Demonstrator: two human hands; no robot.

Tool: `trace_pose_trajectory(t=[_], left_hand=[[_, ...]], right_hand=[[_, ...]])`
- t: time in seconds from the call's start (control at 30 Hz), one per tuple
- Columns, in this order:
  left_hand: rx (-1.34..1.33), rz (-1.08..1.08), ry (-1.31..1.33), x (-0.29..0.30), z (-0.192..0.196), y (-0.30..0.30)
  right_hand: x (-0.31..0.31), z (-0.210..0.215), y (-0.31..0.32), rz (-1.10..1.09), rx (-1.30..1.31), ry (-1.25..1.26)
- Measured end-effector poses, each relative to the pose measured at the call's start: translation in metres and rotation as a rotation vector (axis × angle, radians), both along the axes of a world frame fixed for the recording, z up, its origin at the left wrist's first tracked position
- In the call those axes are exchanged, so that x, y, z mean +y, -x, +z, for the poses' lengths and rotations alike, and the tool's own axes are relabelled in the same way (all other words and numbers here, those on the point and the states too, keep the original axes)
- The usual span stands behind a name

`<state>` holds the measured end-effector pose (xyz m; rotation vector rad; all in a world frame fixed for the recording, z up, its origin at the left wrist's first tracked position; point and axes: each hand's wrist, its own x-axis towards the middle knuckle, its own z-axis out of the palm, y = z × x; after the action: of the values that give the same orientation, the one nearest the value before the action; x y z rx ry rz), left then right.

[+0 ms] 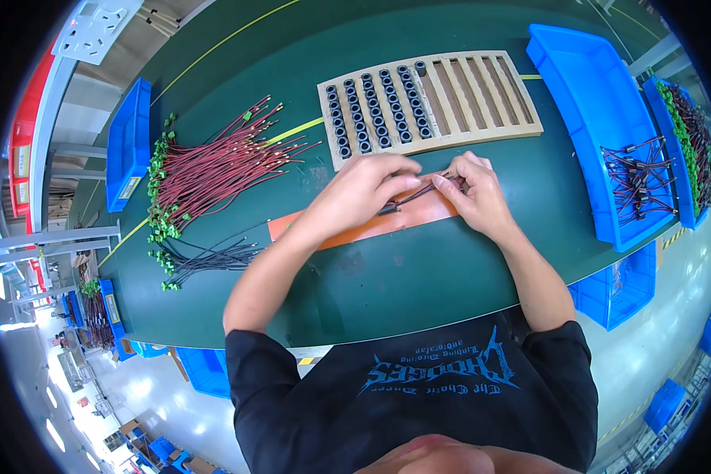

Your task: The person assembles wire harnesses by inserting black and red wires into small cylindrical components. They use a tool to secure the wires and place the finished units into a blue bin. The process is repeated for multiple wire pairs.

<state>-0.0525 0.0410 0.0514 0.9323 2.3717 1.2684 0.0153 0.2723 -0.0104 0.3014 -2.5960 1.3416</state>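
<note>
My left hand (363, 193) and my right hand (475, 193) meet over an orange mat (430, 213) on the green table. Between them runs a thin pair of red and black wires (412, 197). The left fingers pinch its near end, where a small dark piece sits. The right fingertips grip the far end. Just beyond the hands lies a slatted wooden rack (482, 95) with several rows of black ring cores (371, 110) filling its left half.
A bundle of red wires with green connectors (213, 170) lies to the left, with black wires (213, 257) below it. A blue bin (584, 87) at the right holds finished wire pieces (638, 178). Another blue bin (128, 142) stands at the far left.
</note>
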Motion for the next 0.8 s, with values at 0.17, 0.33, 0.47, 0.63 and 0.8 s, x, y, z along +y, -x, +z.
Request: trace_pose_trajectory(t=[0.17, 0.33, 0.47, 0.63, 0.8], left_hand=[[-0.421, -0.384, 0.284, 0.031, -0.008, 0.046], [-0.486, -0.364, 0.224, 0.039, -0.016, 0.038], [-0.406, -0.380, 0.251, 0.043, -0.019, 0.038], [-0.458, -0.277, 0.228, 0.045, -0.021, 0.031], [-0.460, -0.264, 0.222, 0.044, -0.018, 0.028]], right_hand=[[0.002, -0.006, 0.001, 0.025, 0.079, 0.027], [0.006, -0.010, -0.001, 0.040, 0.042, 0.097], [0.008, -0.004, -0.003, 0.037, 0.018, 0.137], [0.006, -0.002, 0.002, 0.007, 0.002, 0.131], [0.006, -0.006, -0.005, -0.038, 0.021, 0.157]])
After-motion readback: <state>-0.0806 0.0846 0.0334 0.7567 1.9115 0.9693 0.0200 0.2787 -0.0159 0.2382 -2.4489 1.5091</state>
